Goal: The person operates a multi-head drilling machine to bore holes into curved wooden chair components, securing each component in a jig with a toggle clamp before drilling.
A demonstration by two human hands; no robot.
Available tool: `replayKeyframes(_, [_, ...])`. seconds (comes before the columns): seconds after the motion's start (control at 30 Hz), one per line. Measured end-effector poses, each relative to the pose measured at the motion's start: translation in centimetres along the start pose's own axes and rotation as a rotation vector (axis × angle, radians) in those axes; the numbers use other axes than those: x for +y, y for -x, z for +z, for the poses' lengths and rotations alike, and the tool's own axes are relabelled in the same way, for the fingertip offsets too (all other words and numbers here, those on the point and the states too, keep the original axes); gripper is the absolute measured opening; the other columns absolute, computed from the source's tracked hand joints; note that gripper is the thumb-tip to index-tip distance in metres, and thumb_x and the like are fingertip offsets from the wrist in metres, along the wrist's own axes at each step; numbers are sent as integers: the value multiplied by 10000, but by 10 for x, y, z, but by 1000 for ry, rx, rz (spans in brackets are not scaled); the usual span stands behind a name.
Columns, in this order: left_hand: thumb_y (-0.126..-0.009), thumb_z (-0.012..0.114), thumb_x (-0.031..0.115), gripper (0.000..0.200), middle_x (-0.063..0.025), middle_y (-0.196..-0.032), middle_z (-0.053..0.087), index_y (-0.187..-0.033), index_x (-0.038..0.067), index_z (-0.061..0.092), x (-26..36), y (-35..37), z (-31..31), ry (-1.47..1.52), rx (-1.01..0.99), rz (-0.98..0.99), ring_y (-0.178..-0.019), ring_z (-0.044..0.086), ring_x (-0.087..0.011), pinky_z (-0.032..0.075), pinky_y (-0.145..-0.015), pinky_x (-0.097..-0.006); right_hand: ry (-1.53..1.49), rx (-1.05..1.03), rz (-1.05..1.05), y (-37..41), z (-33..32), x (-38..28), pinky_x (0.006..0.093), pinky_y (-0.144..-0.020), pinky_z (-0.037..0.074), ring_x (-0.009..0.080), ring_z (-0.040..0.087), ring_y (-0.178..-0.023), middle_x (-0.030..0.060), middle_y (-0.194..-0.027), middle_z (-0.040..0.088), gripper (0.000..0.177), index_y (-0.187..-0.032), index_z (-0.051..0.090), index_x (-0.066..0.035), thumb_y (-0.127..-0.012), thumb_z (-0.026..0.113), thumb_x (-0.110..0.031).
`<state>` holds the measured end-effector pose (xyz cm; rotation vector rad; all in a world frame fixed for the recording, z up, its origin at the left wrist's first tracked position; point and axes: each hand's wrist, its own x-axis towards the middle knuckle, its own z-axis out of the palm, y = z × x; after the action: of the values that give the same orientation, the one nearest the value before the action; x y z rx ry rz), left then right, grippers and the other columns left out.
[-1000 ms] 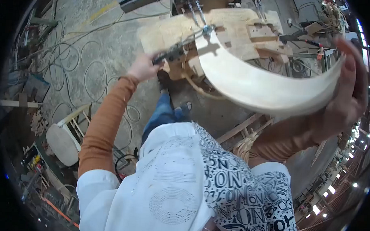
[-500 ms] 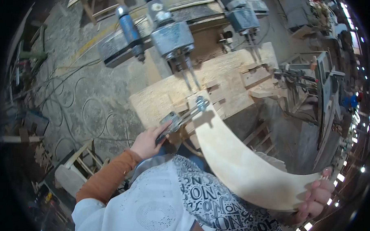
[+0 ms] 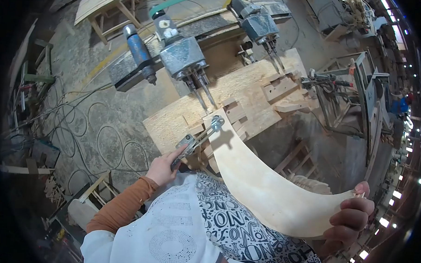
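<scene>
A pale, curved wooden panel (image 3: pixel 273 196) reaches from the jig on the board to the lower right. My right hand (image 3: pixel 349 220) grips its far end, fingers curled over the edge. On the left, my left hand (image 3: pixel 163 169) is closed on the handle of a metal toggle clamp (image 3: pixel 189 142). The clamp's arm runs over the panel's narrow end, its round pad (image 3: pixel 217 122) resting there. Two drill bits (image 3: pixel 200 91) point down at that end from a blue-grey drill head (image 3: pixel 183 56).
A sawdust-covered wooden board (image 3: pixel 174 114) carries small wooden blocks (image 3: pixel 234 109). A second drill head (image 3: pixel 260 26) stands at the back right, a blue cylinder (image 3: pixel 139 48) at the back left. Cables (image 3: pixel 110 139) coil on the floor. Metal frames (image 3: pixel 360 104) stand to the right.
The whole view has shifted slightly, so the machine sits a little further left and lower. Both hands keep their holds, and the panel stays against the jig.
</scene>
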<state>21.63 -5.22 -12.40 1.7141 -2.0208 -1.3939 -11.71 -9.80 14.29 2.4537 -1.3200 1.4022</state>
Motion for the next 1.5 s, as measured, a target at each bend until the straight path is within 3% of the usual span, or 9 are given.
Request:
replayKeyframes(0.3, [-863,593,122,653,-225,-990,666,-1448,324,386,8,4,-3,16,27,-6,-845,645,-425,531,-747,-473,68,-57,79,-12,-8,-14,509,-835,363,203,420,-776,3,-738,433,158,-699,425,-177,-815,445,-282])
replayKeyframes(0.37, [-864,593,128,645,-229,-982,665,-1446,319,390,9,0,-5,22,42,12,-847,644,-427,529,-748,-476,54,-237,36,-19,-18,-11,517,-853,371,208,419,-778,14,-762,443,158,-723,437,-163,-832,454,-276])
replayKeyframes(0.8, [-873,586,132,630,-236,-933,667,-1446,305,391,12,2,-19,39,5,-5,-828,645,-428,528,-746,-478,36,-140,11,-21,-11,-10,512,-864,372,217,433,-799,22,-782,452,134,-750,442,-146,-843,420,-240])
replayKeyframes(0.87, [-873,586,133,629,-235,-936,668,-1446,305,392,12,2,-18,36,16,3,-828,645,-427,528,-747,-478,45,-293,3,-24,-22,-10,512,-864,372,219,433,-798,30,-783,451,129,-755,438,-142,-844,417,-234])
replayKeyframes(0.97, [-872,588,137,628,-234,-938,669,-1445,307,395,9,4,-16,25,31,1,-824,647,-423,528,-745,-475,82,-184,93,-27,-14,-19,475,-809,393,181,464,-769,-17,-739,483,205,-732,518,-199,-893,488,-323])
replayKeyframes(1.13, [-863,595,145,627,-233,-927,668,-1438,309,408,7,5,-11,18,61,19,-814,648,-416,528,-737,-470,54,-101,62,-22,-5,-17,471,-811,394,185,455,-749,-9,-716,473,249,-717,523,-180,-893,465,-346])
replayKeyframes(1.23, [-874,602,120,604,-233,-1035,663,-1434,265,428,6,2,-13,15,-56,-98,-927,640,-419,520,-796,-447,21,-71,37,-23,1,-12,470,-810,395,192,457,-744,0,-713,480,259,-712,529,-165,-884,464,-347])
replayKeyframes(1.3, [-865,586,162,607,-222,-891,668,-1431,311,423,4,4,-11,16,55,-7,-796,646,-418,522,-741,-479,9,-54,36,-24,-4,-12,471,-810,396,195,461,-744,7,-717,488,254,-712,532,-155,-876,467,-338])
replayKeyframes(1.5, [-867,571,167,608,-218,-872,667,-1436,314,416,12,6,-20,-18,32,-46,-799,648,-411,522,-744,-478,-26,-79,-38,-31,-3,-9,459,-802,395,204,475,-696,33,-708,516,237,-714,564,-132,-852,476,-305])
